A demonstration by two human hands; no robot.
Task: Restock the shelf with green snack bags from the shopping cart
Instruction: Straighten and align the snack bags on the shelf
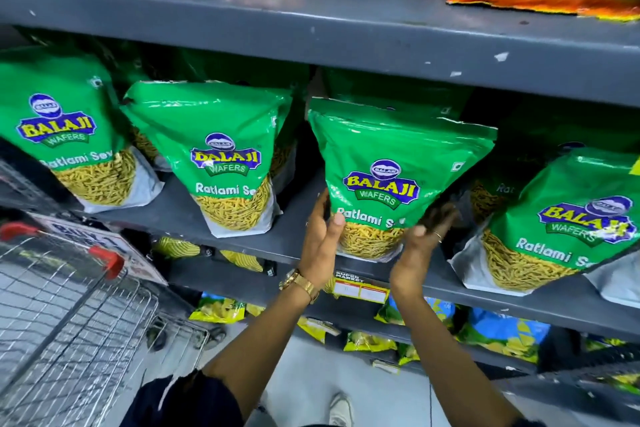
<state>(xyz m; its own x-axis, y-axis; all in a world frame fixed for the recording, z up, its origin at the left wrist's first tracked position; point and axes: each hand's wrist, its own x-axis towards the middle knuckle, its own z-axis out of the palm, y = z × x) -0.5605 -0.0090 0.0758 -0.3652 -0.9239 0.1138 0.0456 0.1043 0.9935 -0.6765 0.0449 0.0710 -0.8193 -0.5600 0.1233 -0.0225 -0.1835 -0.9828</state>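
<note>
Far to the left of my fingers, the shopping cart (69, 305) looks empty as far as I can see. My left hand (320, 243) has its fingers (336, 220) curled against the lower left corner of the Ratlami Sev bag (388, 184), which stands at the front edge of the grey shelf (242, 239). My right hand (420, 239) cups the lower right corner, fingers loosely bent, blurred. The bag leans forward, its base overhanging the lip; if I let go now, I judge it slides off towards the floor. Just right of my fingers, the neighbouring green bag (554, 229) tilts too, and a nudge could topple it.
</note>
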